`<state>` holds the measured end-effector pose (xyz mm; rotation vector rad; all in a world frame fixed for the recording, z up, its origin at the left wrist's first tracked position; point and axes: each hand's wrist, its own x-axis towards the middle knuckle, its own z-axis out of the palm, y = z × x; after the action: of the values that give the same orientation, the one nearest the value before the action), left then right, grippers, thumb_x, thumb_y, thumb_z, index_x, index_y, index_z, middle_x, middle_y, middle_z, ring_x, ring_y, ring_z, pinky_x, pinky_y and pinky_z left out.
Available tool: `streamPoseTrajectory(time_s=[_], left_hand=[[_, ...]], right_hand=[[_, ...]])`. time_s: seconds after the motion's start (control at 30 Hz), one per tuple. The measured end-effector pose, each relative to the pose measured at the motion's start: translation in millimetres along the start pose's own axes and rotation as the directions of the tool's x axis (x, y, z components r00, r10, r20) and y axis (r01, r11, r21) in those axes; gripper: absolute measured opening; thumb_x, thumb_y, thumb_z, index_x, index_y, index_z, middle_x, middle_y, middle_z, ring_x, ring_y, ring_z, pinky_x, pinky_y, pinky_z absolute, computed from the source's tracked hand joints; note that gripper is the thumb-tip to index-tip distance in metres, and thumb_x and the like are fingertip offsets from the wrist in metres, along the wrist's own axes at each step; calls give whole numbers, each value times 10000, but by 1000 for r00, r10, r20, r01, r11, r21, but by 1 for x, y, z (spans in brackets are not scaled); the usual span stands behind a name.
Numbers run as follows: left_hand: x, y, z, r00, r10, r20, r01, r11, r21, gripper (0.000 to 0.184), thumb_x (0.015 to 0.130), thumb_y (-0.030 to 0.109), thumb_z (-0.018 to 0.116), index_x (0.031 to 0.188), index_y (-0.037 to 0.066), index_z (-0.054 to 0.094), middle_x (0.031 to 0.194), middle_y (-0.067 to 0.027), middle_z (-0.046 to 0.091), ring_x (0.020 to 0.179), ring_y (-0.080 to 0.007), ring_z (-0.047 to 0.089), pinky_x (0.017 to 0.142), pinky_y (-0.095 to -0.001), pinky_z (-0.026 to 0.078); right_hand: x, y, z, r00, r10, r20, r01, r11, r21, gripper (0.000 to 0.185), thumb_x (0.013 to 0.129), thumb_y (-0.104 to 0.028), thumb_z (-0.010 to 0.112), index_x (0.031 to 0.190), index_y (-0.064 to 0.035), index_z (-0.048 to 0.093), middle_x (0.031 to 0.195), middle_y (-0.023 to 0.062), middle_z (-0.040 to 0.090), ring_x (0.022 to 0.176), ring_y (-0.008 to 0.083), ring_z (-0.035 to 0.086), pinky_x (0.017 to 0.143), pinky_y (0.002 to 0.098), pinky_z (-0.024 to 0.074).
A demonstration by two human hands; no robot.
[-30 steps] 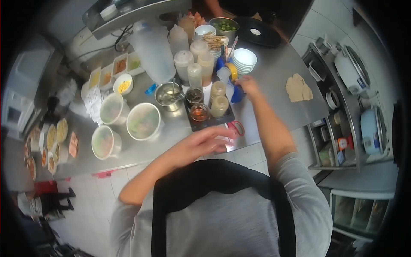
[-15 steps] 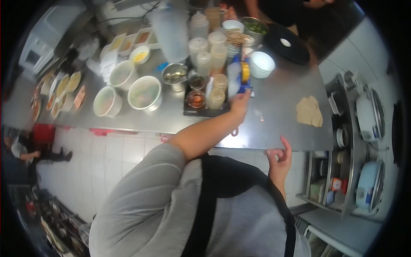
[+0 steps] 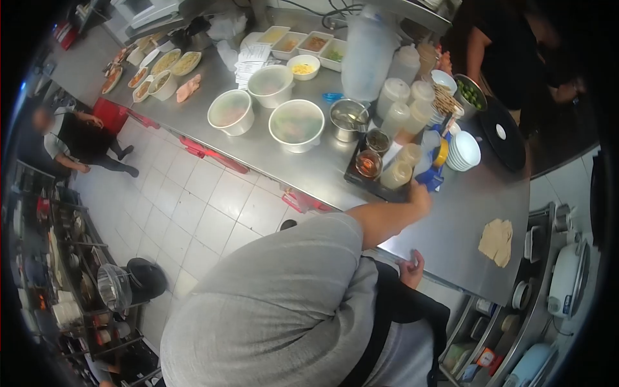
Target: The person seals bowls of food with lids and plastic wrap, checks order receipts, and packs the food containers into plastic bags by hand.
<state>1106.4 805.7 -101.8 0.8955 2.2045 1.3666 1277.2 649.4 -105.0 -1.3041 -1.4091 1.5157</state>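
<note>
My left hand (image 3: 420,200) reaches across the counter's front edge, its fingers closed at the near end of a blue tape dispenser (image 3: 428,180) with a yellow roll (image 3: 442,153). Just left of it, a black tray (image 3: 358,178) holds squeeze bottles, a jar of red sauce (image 3: 368,164) and a dark jar (image 3: 378,140). My right hand (image 3: 411,269) is near my body by the counter edge, fingers loosely bent and apart, nothing visible in them. A flat piece of dough-like food (image 3: 496,242) lies on the steel to the right.
Lidded white tubs (image 3: 296,126), a metal pot (image 3: 349,120) and a water jug (image 3: 367,58) stand left of the tray. Stacked white bowls (image 3: 463,151) and a black round lid (image 3: 503,133) sit behind the dispenser. One person (image 3: 509,51) stands across the counter; another (image 3: 84,138) is far left.
My view has swung left, so the counter appears shifted right and tilted. My left hand stays at the tape dispenser. My right hand's raised finger has bent, and the hand is closer to my body.
</note>
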Motion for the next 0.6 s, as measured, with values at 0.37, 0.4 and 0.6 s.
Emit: streamPoseTrajectory(time_s=[0.37,0.4,0.6], left_hand=[[-16,45,-384,706,613,-355,-692,704,-159,248,724,43,730,900,68,557,801,-17,569,725,-112,568,699,-264,453],[4,-1,-413,779,465,-420,-576,796,-188,390,720,13,723,1024,64,485,792,-25,580,711,-115,581,696,-235,468],[56,-121,-581,719,-111,-686,-294,846,-445,518,770,20,681,1147,81,331,774,-28,569,722,-105,539,659,-225,424]], right_hand=[[-29,-158,122,934,-80,348,57,995,76,519,782,26,605,1257,-9,401,718,32,585,695,109,566,698,245,446],[-23,-176,159,901,-155,406,151,988,42,509,775,24,612,1242,-13,416,723,27,579,691,106,562,692,243,445],[46,-259,406,584,-438,683,763,583,-279,320,742,-80,669,1026,-111,523,743,65,614,700,208,600,707,349,430]])
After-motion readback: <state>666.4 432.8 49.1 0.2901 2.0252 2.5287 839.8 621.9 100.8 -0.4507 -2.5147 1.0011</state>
